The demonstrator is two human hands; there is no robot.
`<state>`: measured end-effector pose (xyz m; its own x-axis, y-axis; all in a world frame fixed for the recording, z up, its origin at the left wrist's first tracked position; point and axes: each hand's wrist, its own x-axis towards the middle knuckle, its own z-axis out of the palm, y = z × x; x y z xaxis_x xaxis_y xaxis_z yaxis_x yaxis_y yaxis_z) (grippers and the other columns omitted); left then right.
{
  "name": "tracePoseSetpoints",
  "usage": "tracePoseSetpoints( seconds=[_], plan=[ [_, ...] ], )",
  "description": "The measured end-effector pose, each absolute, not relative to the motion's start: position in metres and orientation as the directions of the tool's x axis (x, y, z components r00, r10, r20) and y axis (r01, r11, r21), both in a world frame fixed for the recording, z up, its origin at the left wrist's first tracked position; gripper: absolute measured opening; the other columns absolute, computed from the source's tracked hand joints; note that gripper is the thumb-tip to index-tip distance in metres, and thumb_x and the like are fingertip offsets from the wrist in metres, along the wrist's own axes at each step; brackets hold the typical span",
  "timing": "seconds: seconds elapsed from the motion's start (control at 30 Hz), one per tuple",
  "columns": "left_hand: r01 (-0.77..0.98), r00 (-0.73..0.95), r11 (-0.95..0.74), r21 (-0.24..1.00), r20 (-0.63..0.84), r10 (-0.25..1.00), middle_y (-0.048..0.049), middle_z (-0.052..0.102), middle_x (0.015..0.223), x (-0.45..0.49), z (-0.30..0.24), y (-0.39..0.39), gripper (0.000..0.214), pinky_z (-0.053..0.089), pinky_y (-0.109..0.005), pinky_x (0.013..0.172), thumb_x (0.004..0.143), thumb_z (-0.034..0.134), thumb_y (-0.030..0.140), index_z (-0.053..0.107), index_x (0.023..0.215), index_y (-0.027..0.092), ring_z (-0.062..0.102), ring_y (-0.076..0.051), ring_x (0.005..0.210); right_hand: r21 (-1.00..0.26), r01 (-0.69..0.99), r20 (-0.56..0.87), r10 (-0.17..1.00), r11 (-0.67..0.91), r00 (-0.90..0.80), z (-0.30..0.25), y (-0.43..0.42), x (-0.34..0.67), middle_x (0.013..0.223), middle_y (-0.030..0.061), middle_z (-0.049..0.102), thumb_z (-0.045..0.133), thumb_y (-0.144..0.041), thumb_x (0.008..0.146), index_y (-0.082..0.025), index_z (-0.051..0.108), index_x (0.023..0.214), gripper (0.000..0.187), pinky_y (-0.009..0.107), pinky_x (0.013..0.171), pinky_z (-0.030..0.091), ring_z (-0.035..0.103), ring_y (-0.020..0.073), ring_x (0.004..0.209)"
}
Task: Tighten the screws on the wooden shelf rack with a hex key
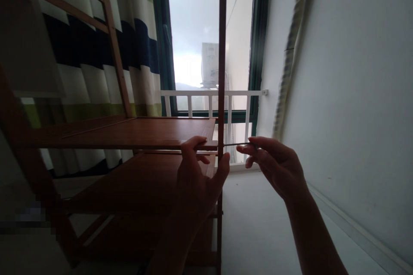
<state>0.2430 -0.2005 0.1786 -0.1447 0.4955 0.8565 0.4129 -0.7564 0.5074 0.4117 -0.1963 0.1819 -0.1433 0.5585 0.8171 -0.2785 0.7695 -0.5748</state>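
A brown wooden shelf unit [135, 131] stands in front of me, with an upright post [221, 51] at its right corner. My left hand [200, 176] grips the front right corner of the upper shelf board, fingers over the edge and thumb against the post. My right hand [271, 163] pinches a thin dark metal rod [237, 144], like a long key or screw tool, whose other end meets the post at shelf height. A lower shelf board [145, 176] lies beneath.
A striped curtain [97, 51] hangs behind the shelf on the left. A window with a white railing [213, 93] is straight ahead. A white wall [355, 94] runs along the right, with pale floor [258, 223] below.
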Motion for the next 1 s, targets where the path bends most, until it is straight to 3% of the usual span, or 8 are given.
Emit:
tracePoseSetpoints(
  seconds=[0.13, 0.23, 0.37, 0.47, 0.6, 0.73, 0.87, 1.0],
  plan=[
    [0.412, -0.147, -0.75, 0.517, 0.85, 0.505, -0.0006, 0.054, 0.086, 0.243, 0.179, -0.201, 0.043, 0.047, -0.032, 0.068, 0.076, 0.063, 0.035, 0.039, 0.109, 0.023, 0.054, -0.014, 0.069, -0.607, -0.262, 0.794, 0.583, 0.75, -0.17, 0.177, -0.187, 0.416, 0.096, 0.0021, 0.073, 0.066, -0.018, 0.078, -0.031, 0.066, 0.109, 0.033, 0.036, 0.066, 0.058, 0.069, 0.0189, 0.079],
    [0.424, -0.148, -0.745, 0.515, 0.851, 0.504, 0.0, 0.054, 0.085, 0.243, 0.18, -0.202, 0.043, 0.048, -0.033, 0.069, 0.077, 0.063, 0.035, 0.039, 0.11, 0.022, 0.054, -0.014, 0.069, -0.596, -0.298, 0.798, 0.593, 0.746, -0.11, 0.177, -0.187, 0.41, 0.088, 0.0014, 0.074, 0.069, -0.019, 0.076, -0.03, 0.069, 0.103, 0.029, 0.032, 0.057, 0.056, 0.069, 0.0184, 0.073],
    [0.452, -0.12, -0.742, 0.495, 0.858, 0.499, -0.0015, 0.054, 0.09, 0.242, 0.18, -0.201, 0.044, 0.049, -0.031, 0.065, 0.077, 0.063, 0.036, 0.038, 0.111, 0.022, 0.055, -0.013, 0.069, -0.605, -0.316, 0.757, 0.651, 0.731, 0.054, 0.183, -0.199, 0.394, 0.07, 0.0007, 0.071, 0.064, -0.024, 0.081, -0.023, 0.07, 0.086, 0.008, 0.022, 0.048, 0.048, 0.068, 0.0148, 0.066],
    [0.464, -0.093, -0.755, 0.463, 0.874, 0.478, -0.0027, 0.054, 0.094, 0.241, 0.179, -0.2, 0.044, 0.049, -0.029, 0.063, 0.078, 0.062, 0.036, 0.038, 0.111, 0.021, 0.056, -0.012, 0.069, -0.659, -0.379, 0.666, 0.738, 0.65, 0.108, 0.187, -0.208, 0.384, 0.058, -0.0026, 0.062, 0.062, -0.03, 0.083, -0.02, 0.064, 0.077, 0.013, 0.019, 0.042, 0.044, 0.061, 0.0103, 0.054],
    [0.452, -0.094, -0.762, 0.464, 0.874, 0.477, -0.0031, 0.054, 0.096, 0.24, 0.179, -0.199, 0.043, 0.049, -0.029, 0.064, 0.078, 0.062, 0.035, 0.038, 0.111, 0.022, 0.056, -0.013, 0.07, -0.688, -0.423, 0.624, 0.778, 0.59, 0.07, 0.189, -0.209, 0.38, 0.071, -0.0014, 0.06, 0.062, -0.035, 0.082, -0.021, 0.062, 0.08, 0.014, 0.019, 0.044, 0.047, 0.062, 0.0114, 0.063],
    [0.461, -0.097, -0.744, 0.484, 0.86, 0.5, -0.003, 0.056, 0.094, 0.24, 0.18, -0.202, 0.044, 0.048, -0.03, 0.063, 0.077, 0.063, 0.036, 0.038, 0.111, 0.023, 0.057, -0.014, 0.07, -0.619, -0.358, 0.691, 0.702, 0.699, 0.176, 0.187, -0.205, 0.376, 0.079, -0.0029, 0.061, 0.062, -0.03, 0.082, -0.029, 0.061, 0.1, 0.018, 0.022, 0.051, 0.052, 0.065, 0.0121, 0.068],
    [0.442, -0.125, -0.745, 0.499, 0.857, 0.5, -0.0014, 0.056, 0.088, 0.242, 0.18, -0.202, 0.043, 0.048, -0.03, 0.065, 0.077, 0.063, 0.035, 0.04, 0.111, 0.022, 0.056, -0.014, 0.07, -0.551, -0.232, 0.777, 0.595, 0.801, 0.207, 0.183, -0.2, 0.379, 0.078, -0.0021, 0.065, 0.059, -0.025, 0.084, -0.027, 0.066, 0.095, 0.013, 0.026, 0.055, 0.056, 0.066, 0.0127, 0.067],
    [0.417, -0.142, -0.755, 0.505, 0.857, 0.495, -0.0004, 0.055, 0.085, 0.244, 0.179, -0.201, 0.042, 0.048, -0.032, 0.07, 0.077, 0.063, 0.034, 0.04, 0.11, 0.022, 0.055, -0.013, 0.069, -0.44, -0.032, 0.886, 0.44, 0.897, 0.147, 0.176, -0.189, 0.392, 0.089, -0.0006, 0.068, 0.061, -0.018, 0.083, -0.033, 0.065, 0.11, 0.031, 0.029, 0.059, 0.058, 0.067, 0.0138, 0.074]
  ],
)
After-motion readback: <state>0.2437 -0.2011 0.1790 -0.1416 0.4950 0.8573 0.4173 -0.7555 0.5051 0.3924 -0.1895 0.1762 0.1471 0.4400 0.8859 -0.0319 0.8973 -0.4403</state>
